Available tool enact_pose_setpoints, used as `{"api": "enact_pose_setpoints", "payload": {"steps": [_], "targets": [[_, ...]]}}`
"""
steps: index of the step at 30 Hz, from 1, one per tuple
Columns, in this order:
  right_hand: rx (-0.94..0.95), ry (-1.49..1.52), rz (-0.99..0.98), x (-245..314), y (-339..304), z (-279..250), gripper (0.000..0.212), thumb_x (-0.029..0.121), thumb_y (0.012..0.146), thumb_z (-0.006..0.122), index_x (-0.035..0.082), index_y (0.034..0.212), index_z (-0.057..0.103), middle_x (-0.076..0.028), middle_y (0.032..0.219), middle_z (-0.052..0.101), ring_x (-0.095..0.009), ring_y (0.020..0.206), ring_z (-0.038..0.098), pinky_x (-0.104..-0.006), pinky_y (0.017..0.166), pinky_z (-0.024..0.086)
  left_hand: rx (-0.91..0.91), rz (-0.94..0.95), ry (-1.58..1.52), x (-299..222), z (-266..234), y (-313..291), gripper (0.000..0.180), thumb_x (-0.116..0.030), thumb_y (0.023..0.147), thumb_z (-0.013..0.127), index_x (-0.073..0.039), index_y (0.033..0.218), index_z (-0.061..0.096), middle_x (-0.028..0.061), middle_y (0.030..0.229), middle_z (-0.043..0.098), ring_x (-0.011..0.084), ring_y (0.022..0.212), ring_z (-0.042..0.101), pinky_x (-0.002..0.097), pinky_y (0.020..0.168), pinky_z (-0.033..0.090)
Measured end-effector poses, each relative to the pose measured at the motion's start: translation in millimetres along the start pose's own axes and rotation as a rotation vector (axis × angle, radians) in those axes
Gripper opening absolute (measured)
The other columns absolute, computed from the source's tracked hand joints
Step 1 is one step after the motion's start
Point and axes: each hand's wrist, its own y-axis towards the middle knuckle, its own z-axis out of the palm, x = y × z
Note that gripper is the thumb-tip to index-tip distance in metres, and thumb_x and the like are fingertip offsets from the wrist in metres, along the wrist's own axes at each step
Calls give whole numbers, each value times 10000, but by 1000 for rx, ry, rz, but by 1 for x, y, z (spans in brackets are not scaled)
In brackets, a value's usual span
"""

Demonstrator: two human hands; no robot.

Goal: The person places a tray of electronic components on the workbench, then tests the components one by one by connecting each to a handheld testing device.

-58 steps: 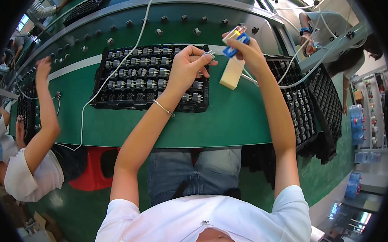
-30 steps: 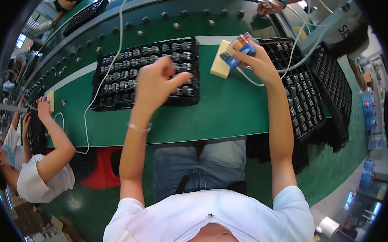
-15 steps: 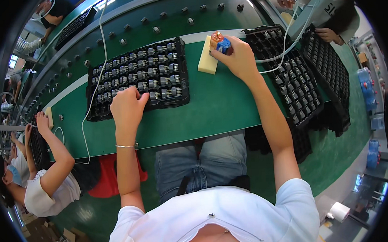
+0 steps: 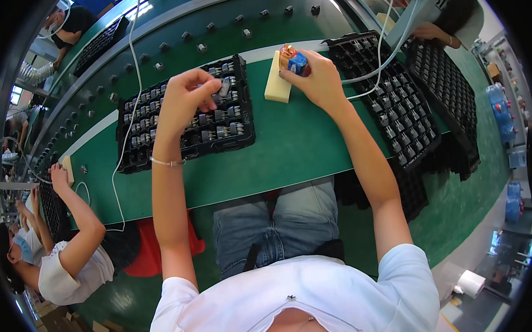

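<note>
Left of centre on the green bench (image 4: pixel 295 147), we see the black tray (image 4: pixel 249 120) with rows of small metal-pinned parts, and our left hand (image 4: pixel 187 101) over it, thumb and forefinger apparently pinching one small grey part (image 4: pixel 224 87) above the tray's far right portion. We judge that part light and stiff, its thin pins easily bent and perhaps slick, so its body is the safer place to grip. To the right, the pale yellow block (image 4: pixel 279 89) lies on the bench, probably light and maybe a little soft. Just beside its far end, our right hand (image 4: pixel 323 80) curls round the blue-and-orange device (image 4: pixel 297 62); it looks rigid and light, its clear end likely brittle, so we favour its blue side. Farther right sits a second black tray (image 4: pixel 423 154) of parts.
</note>
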Motion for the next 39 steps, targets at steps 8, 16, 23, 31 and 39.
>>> {"api": "enact_pose_setpoints", "payload": {"steps": [8, 16, 23, 31, 39], "targets": [[18, -5, 8, 0, 1, 1, 501, 363, 752, 798, 17, 1097, 690, -86, 803, 645, -190, 658, 590, -318, 636, 493, 82, -62, -714, 34, 37, 33, 190, -180, 983, 567, -12, 1059, 613, 175, 985, 715, 108, 585, 613, 201, 517, 482], [-13, 21, -3, -6, 2, 6, 446, 288, 731, 821, 12, 1059, 697, -60, 776, 609, -143, 625, 530, -288, 604, 461, 59, -138, -781, 37, 48, 27, 326, -247, 1011, 485, 14, 1160, 612, 64, 852, 638, 103, 630, 543, 236, 584, 456], [17, 43, -37, -8, 18, 15, 423, 271, 735, 797, 12, 1047, 677, -84, 776, 661, -158, 639, 598, -289, 657, 501, -24, -203, -992, 43, 48, 25, 340, -278, 995, 520, 41, 977, 638, 36, 712, 566, 129, 570, 515, 248, 534, 423], [-69, -58, -16, -46, 96, 48, 352, 322, 712, 738, 28, 896, 679, -135, 748, 675, -252, 682, 657, -360, 695, 517, -1, -110, -886, 41, 55, 21, 301, -316, 1009, 530, -51, 896, 617, -9, 583, 506, 97, 471, 487, 223, 457, 365], [-73, -316, -13, -50, 147, 81, 421, 393, 705, 743, 36, 927, 716, -196, 819, 707, -356, 788, 697, -434, 737, 535, -36, -114, -933, 42, 52, 19, 142, -165, 961, 616, -41, 1028, 632, 23, 721, 616, 103, 563, 582, 221, 551, 485]]}}
